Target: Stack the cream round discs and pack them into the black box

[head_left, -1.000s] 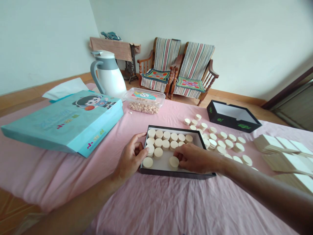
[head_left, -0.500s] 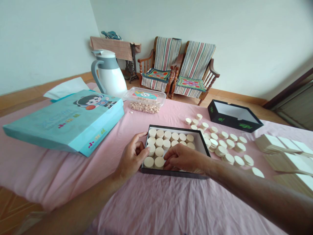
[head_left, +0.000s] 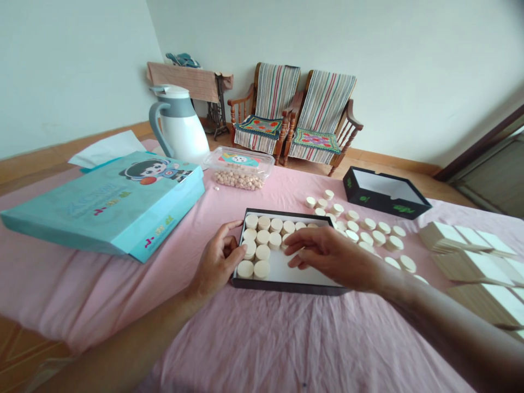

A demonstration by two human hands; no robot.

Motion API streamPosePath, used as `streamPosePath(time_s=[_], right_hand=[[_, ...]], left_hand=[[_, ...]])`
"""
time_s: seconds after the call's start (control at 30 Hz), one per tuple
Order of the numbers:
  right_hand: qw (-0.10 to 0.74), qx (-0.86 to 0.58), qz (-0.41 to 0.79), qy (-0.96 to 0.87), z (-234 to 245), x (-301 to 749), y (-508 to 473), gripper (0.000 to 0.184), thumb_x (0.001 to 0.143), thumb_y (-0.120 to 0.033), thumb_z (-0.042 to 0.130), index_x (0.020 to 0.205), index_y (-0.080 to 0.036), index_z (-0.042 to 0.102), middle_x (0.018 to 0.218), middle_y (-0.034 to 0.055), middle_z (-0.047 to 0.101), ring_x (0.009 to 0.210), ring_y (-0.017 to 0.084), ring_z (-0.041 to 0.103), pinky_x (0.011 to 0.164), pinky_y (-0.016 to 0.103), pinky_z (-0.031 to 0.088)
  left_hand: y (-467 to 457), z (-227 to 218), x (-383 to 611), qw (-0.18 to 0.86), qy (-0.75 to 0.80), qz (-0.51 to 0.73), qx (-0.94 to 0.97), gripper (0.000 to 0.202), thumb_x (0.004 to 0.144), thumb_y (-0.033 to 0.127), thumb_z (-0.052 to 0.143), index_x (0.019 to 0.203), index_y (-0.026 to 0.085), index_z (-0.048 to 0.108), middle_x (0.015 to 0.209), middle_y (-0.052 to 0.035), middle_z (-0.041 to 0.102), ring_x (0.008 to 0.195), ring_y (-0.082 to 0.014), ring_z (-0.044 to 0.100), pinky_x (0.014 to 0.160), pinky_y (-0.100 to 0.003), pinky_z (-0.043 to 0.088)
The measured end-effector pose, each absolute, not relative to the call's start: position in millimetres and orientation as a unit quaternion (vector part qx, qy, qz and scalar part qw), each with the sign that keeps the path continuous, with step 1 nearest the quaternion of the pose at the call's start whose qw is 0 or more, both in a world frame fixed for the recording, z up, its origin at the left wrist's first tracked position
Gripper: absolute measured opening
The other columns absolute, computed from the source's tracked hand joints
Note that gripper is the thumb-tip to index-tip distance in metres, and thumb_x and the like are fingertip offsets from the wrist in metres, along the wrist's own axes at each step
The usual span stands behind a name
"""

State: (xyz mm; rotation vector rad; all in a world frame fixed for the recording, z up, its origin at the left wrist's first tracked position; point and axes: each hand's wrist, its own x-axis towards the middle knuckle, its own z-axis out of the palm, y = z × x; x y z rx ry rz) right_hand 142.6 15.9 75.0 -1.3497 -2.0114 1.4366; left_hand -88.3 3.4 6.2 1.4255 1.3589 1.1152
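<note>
A shallow black tray (head_left: 282,285) with a white floor lies on the pink cloth and holds several pale round discs (head_left: 262,238) in rows at its left and far side. My left hand (head_left: 216,263) grips the tray's left rim, thumb resting on a disc at that edge. My right hand (head_left: 327,254) hovers over the middle of the tray with fingers stretched out and loosely apart, nothing held that I can see. More loose discs (head_left: 368,232) lie on the cloth to the right of the tray.
A light-blue gift box (head_left: 106,210) lies at the left, a white jug (head_left: 180,128) and a clear tub of small balls (head_left: 239,169) behind it. A black lid (head_left: 385,199) sits at the far right, pale flat boxes (head_left: 475,256) at the right edge. Two striped armchairs stand beyond.
My right hand slid a disc left to the front row beside the corner disc, let it go, and has lifted back over the tray's middle. The left hand stayed on the rim.
</note>
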Motion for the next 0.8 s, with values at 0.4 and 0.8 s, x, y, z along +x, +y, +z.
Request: streamPosePath(time_s=[0.4, 0.8], right_hand=[[0.099, -0.630, 0.185, -0.747, 58.4, 285.7, -39.5, 0.025, 0.084, -0.031, 0.051, 0.104, -0.020, 0.061, 0.100, 0.0103, 0.066, 0.085, 0.022, 0.063, 0.074, 0.037, 0.052], [0.052, -0.602, 0.158, -0.781, 19.4, 274.5, -34.0, 0.030, 0.077, -0.015, 0.052, 0.107, -0.017, 0.056, 0.101, 0.0087, 0.058, 0.080, 0.018, 0.060, 0.072, 0.033, 0.046]], left_hand=[[7.7, -0.3, -88.7, 0.430, 0.528, 0.459, 0.571, 0.053, 0.077, 0.035, 0.060, 0.125, 0.016, 0.047, 0.054, 0.0086, 0.042, 0.045, -0.0083, 0.040, 0.043, -0.017, 0.028], [7.5, 0.8, -88.4, 0.428, 0.531, 0.452, 0.575, 0.052, 0.078, 0.037, 0.061, 0.124, 0.019, 0.046, 0.059, 0.0051, 0.054, 0.048, -0.0114, 0.051, 0.043, -0.017, 0.030]])
